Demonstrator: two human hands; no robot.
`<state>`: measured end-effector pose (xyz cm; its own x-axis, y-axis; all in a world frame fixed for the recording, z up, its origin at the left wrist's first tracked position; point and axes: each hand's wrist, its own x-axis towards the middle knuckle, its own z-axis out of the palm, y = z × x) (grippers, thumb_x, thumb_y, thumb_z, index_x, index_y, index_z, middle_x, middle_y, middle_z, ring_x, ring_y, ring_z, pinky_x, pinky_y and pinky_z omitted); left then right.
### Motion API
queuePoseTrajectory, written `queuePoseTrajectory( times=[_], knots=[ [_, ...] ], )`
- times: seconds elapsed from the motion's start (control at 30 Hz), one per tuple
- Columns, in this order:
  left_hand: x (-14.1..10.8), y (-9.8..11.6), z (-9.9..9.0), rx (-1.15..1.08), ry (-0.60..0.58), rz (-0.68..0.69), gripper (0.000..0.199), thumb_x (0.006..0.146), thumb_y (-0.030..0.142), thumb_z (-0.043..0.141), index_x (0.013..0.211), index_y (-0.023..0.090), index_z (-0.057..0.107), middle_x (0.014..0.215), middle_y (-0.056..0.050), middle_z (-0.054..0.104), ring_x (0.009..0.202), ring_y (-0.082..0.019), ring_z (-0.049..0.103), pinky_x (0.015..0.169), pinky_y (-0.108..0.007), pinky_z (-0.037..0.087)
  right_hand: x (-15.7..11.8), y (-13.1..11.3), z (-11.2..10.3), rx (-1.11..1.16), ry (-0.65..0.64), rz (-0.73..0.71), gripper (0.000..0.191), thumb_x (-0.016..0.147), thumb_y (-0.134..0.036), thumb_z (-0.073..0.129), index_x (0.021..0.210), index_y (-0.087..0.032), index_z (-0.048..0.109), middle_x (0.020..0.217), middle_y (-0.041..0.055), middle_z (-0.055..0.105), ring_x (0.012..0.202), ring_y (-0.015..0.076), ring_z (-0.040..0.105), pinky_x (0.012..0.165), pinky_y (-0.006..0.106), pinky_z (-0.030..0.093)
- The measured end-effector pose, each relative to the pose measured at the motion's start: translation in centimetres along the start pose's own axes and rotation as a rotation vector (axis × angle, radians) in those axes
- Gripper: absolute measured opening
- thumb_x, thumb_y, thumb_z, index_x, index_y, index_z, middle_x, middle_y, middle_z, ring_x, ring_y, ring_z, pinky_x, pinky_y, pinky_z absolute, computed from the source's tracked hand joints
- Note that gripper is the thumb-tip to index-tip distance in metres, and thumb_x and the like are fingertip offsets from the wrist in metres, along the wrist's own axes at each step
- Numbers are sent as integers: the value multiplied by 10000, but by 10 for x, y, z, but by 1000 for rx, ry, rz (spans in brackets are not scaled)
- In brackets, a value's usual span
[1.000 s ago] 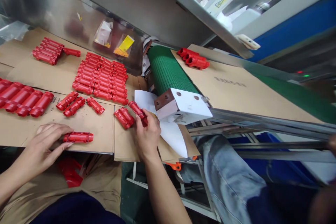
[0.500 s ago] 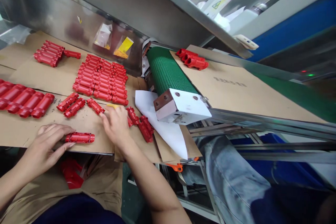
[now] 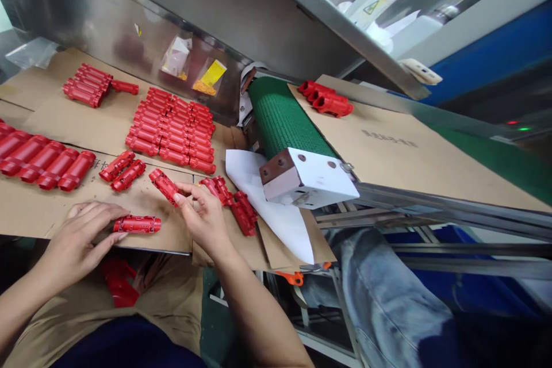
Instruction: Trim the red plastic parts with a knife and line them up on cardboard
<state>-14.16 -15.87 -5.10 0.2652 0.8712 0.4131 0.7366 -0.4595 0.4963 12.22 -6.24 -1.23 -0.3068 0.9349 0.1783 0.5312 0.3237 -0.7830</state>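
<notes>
My left hand (image 3: 88,236) lies at the cardboard's front edge, its fingers and thumb closed on the left end of a red plastic tube-shaped part (image 3: 140,225) with cut-outs. My right hand (image 3: 202,213) pinches the lower right end of a second red plastic part (image 3: 163,185), slanted, with its slotted side showing. Just left of that lie two similar red parts (image 3: 128,175), side by side. Several more red pieces (image 3: 241,211) rest right of my right hand. A bit of yellow shows behind the right fingers; what it is, I cannot tell.
Rows of red parts (image 3: 172,129) cover the cardboard (image 3: 38,213) behind, with larger red tubes (image 3: 52,164) at left. A green conveyor belt (image 3: 280,115) with a white end block (image 3: 310,178) stands right, above a white sheet (image 3: 276,213). Another person's jeans-clad leg (image 3: 379,287) is beside it.
My right hand has closed on the slanted red part, which has turned to show its slotted side. My left hand keeps its hold on the other part. The view has shifted slightly.
</notes>
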Motion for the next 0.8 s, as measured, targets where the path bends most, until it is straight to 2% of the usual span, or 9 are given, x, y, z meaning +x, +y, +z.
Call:
queuePoseTrajectory(
  times=[0.07, 0.2, 0.27, 0.37, 0.47, 0.53, 0.6, 0.7, 0.8],
  knots=[
    [2, 2, 0, 15, 8, 4, 286, 1087, 416, 565, 1314, 247, 613, 1152, -83, 797, 1062, -299, 728, 967, -417, 432, -2, -3, -1, -9, 6, -17, 230, 1024, -210, 656, 1194, -256, 803, 1142, 49, 850, 1023, 232, 785, 942, 366, 604],
    [3, 3, -1, 48, 8, 7, 291, 1096, 431, 546, 1312, 242, 600, 1147, -89, 800, 1062, -298, 730, 970, -415, 435, -5, -1, -1, -93, -2, -47, 236, 1032, -206, 642, 1219, -242, 782, 1137, 62, 832, 1004, 224, 758, 943, 357, 591],
    [3, 2, -2, 63, 5, 19, 294, 1099, 438, 538, 1311, 242, 592, 1143, -90, 799, 1060, -295, 727, 967, -412, 437, -9, 4, -1, -186, 15, -43, 236, 1012, -220, 676, 1224, -226, 779, 1111, 92, 805, 1037, 267, 709, 1000, 423, 551],
    [2, 0, 0, 66, 8, 17, 294, 1100, 447, 533, 1311, 250, 587, 1125, -83, 793, 1045, -290, 722, 956, -409, 437, -18, 12, 0, -337, 63, -5, 272, 1000, -185, 659, 1248, -195, 770, 1133, 161, 734, 1139, 357, 596, 1081, 580, 433],
    [-1, -1, 4, 39, 13, -9, 289, 1094, 437, 549, 1319, 261, 589, 1137, -78, 790, 1050, -292, 720, 963, -420, 434, -17, 12, 4, -530, 65, -28, 260, 1019, -193, 627, 1239, -183, 765, 1187, 194, 674, 1165, 385, 519, 1034, 591, 410],
    [-3, -1, 6, 22, 23, -31, 284, 1087, 433, 563, 1317, 270, 599, 1143, -73, 794, 1055, -295, 723, 968, -429, 435, -5, 5, 10, -616, 31, -116, 235, 1053, -243, 609, 1228, -194, 758, 1218, 177, 666, 1145, 359, 511, 995, 527, 424],
    [-5, -1, 7, 8, 27, -51, 275, 1079, 421, 578, 1311, 278, 613, 1147, -66, 800, 1065, -295, 730, 973, -433, 439, 16, -4, 20, -581, -44, -238, 261, 1088, -247, 566, 1285, -209, 733, 1279, 151, 676, 1165, 329, 518, 995, 476, 428],
    [-4, 0, 7, -6, 17, -66, 267, 1068, 392, 598, 1311, 282, 622, 1163, -64, 806, 1085, -295, 737, 985, -435, 441, 54, -16, 39, -482, -218, -384, 387, 1074, -137, 533, 1413, -255, 677, 1430, 113, 663, 1277, 307, 511, 1022, 449, 426],
    [-2, 1, 5, -9, 12, -62, 261, 1063, 373, 612, 1306, 279, 620, 1161, -63, 810, 1076, -289, 739, 979, -426, 442, 81, -17, 52, -504, -337, -429, 487, 1042, -52, 508, 1442, -281, 667, 1422, 101, 676, 1275, 306, 520, 1013, 462, 422]
  ],
)
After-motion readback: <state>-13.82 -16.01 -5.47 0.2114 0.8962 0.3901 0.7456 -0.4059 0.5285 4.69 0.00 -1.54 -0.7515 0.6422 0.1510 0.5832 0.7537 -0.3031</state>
